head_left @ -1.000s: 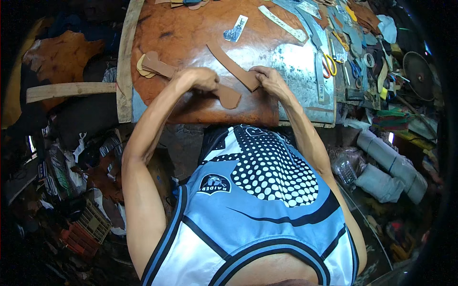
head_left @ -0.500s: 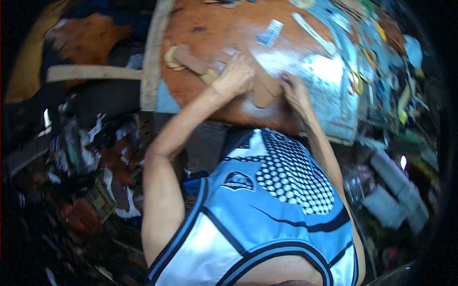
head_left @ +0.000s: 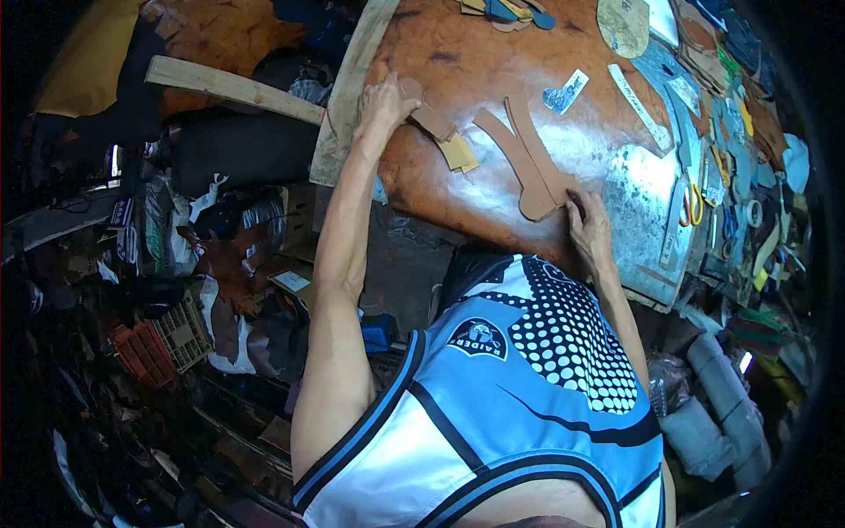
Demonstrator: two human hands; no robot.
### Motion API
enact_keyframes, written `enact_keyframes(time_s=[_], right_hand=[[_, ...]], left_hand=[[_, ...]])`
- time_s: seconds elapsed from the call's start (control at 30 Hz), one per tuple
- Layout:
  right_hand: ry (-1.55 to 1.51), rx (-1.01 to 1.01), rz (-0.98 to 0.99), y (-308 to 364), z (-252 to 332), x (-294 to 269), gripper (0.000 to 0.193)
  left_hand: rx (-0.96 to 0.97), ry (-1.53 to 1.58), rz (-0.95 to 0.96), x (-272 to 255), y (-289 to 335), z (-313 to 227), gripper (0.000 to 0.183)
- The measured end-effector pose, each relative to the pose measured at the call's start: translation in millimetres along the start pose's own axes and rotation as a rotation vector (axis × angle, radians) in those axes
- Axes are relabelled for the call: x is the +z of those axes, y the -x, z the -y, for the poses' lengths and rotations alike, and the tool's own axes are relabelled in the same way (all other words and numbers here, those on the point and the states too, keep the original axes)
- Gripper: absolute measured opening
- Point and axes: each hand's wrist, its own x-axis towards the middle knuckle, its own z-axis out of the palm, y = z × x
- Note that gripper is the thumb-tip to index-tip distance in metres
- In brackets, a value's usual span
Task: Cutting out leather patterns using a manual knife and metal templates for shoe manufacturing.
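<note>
Near the left edge of the tabletop, my left hand [head_left: 383, 110] has its fingers curled down beside the end of a small brown leather strip [head_left: 433, 122]. A pale rounded scrap shows by its thumb; what the fingers grasp is hidden. Small yellow pieces [head_left: 459, 153] lie at the strip's other end. In the middle, two long brown leather pieces [head_left: 532, 167] overlap in a V shape, with a wide foot toward me. My right hand [head_left: 591, 227] has its bent fingertips closed at the right edge of that foot.
The pieces lie on a large reddish-brown hide [head_left: 458, 75] over the table. A white label strip [head_left: 639, 110], a round pale template [head_left: 623, 26] and yellow-handled scissors [head_left: 693, 205] lie to the right. A wooden plank [head_left: 233, 90] juts out left. Crates [head_left: 180, 333] and scraps crowd the floor.
My left hand has moved left, off the long leather pieces to the small strip's far end. The V-shaped pieces now show fully. My right hand stays at their edge. The whole view has shifted.
</note>
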Motion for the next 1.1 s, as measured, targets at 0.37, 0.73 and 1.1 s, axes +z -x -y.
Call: enact_keyframes(time_s=[0.37,0.73,1.1], right_hand=[[-0.174,0.113,-0.021,-6.6,4.5,-24.1,0.025],[-1.250,0.468,0.301,-22.9,64.2,-23.5,0.048],[-1.269,0.443,0.463,-11.8,64.5,-19.2,0.053]], left_hand=[[-0.142,0.760,0.098,-29.8,29.9,-5.6,0.035],[0.627,0.780,-0.097,14.0,187.7,-166.5,0.051],[-0.149,2.077,0.598,49.3,152.0,-162.0,0.048]])
